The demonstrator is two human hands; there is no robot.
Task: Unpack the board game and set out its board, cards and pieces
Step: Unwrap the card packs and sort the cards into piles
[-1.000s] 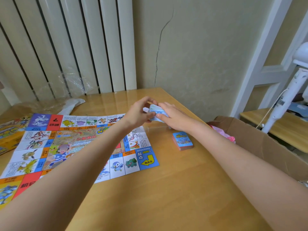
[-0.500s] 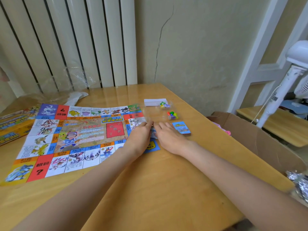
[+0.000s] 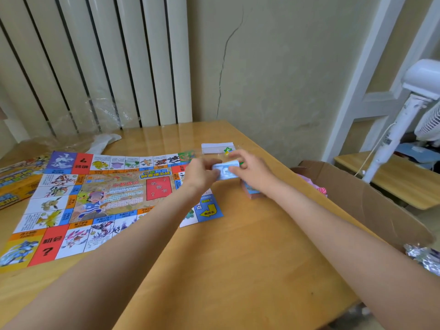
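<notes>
The colourful game board (image 3: 102, 201) lies unfolded on the left half of the wooden table (image 3: 238, 270). Above its right edge, my left hand (image 3: 201, 173) and my right hand (image 3: 252, 169) hold a small pale-blue stack of paper cards (image 3: 226, 171) between them, lifted off the table. Under my right wrist sits a blue-topped card deck (image 3: 250, 192), partly hidden. Behind my hands lies a clear bag of small coloured pieces (image 3: 220, 148), mostly covered by my fingers.
The game's box (image 3: 16, 182) sits at the far left edge. Crumpled clear wrapping (image 3: 95, 139) lies at the back by the radiator. An open cardboard carton (image 3: 362, 201) stands right of the table, with a white fan (image 3: 404, 110) behind it.
Half a second ago both hands were down on the table at the board's right edge. They have since risen with the pale-blue stack held between them.
</notes>
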